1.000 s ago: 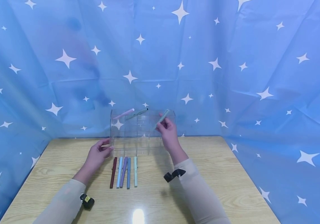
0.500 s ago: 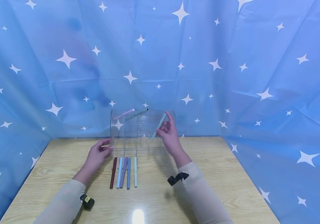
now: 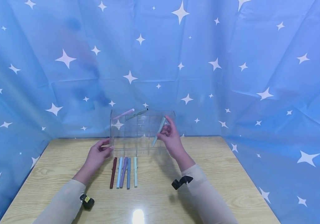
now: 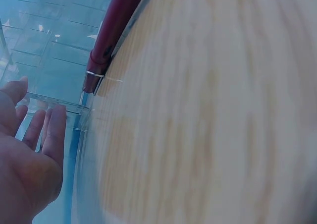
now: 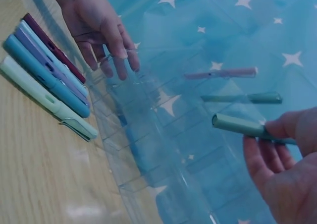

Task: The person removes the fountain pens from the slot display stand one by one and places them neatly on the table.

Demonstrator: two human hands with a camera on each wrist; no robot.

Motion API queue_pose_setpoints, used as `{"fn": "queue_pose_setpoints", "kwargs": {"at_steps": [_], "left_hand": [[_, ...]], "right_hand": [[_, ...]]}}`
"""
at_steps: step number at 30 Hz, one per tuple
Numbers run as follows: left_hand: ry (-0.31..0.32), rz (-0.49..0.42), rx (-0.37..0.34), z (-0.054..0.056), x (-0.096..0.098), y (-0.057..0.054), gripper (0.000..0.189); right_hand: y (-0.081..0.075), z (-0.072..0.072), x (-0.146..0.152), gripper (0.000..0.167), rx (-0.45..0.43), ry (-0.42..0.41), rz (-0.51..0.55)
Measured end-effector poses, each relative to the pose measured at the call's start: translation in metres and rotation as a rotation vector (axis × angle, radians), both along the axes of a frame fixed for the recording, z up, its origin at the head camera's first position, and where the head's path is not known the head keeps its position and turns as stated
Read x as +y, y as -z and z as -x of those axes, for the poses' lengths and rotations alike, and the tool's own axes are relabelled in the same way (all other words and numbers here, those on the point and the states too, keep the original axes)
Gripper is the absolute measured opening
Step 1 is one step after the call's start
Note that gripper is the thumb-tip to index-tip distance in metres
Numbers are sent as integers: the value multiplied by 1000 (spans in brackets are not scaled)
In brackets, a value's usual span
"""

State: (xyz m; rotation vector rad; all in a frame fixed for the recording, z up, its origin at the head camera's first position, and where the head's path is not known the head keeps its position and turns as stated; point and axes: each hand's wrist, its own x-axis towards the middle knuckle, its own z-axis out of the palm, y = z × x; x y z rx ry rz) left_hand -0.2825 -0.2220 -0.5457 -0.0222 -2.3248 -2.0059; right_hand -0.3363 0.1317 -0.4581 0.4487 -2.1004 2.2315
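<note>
A transparent acrylic organizer (image 3: 143,149) with a grid of compartments stands at the table's back. My left hand (image 3: 97,154) grips its left side wall; in the left wrist view, thumb and fingers (image 4: 55,130) lie on either side of the clear panel. My right hand (image 3: 172,140) pinches a pale green pen (image 3: 160,129) between thumb and fingers. This pen is tilted before the organizer's right part, its upper end leaning right. A pink pen (image 3: 124,114) and a dark green pen (image 3: 136,114) lean in the organizer's upper left compartments.
In front of the organizer several pens lie side by side on the wooden table (image 3: 204,186): dark red (image 3: 113,172), light blue (image 3: 119,172), purple (image 3: 123,172), blue (image 3: 128,172) and mint green (image 3: 136,171). A blue star-patterned curtain (image 3: 160,62) hangs behind.
My right hand has moved down and slightly right with the pale green pen, which now stands steeper and lower before the organizer. My left hand has stayed on the side wall.
</note>
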Motion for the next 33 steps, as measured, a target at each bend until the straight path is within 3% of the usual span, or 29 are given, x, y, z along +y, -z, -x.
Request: {"fn": "queue_pose_setpoints", "kwargs": {"at_steps": [10,21,33], "left_hand": [[2,1,8,1,-1,1,57],[17,-37,-15,1,0,2,60],[8,-24,-7,1,-1,1,61]], "right_hand": [[11,-16,-1,99,-34,-82,-131],[29,-34,-5,98,-68,-212,-196],[44,-51,-11,92,-58,-280,-331]]}}
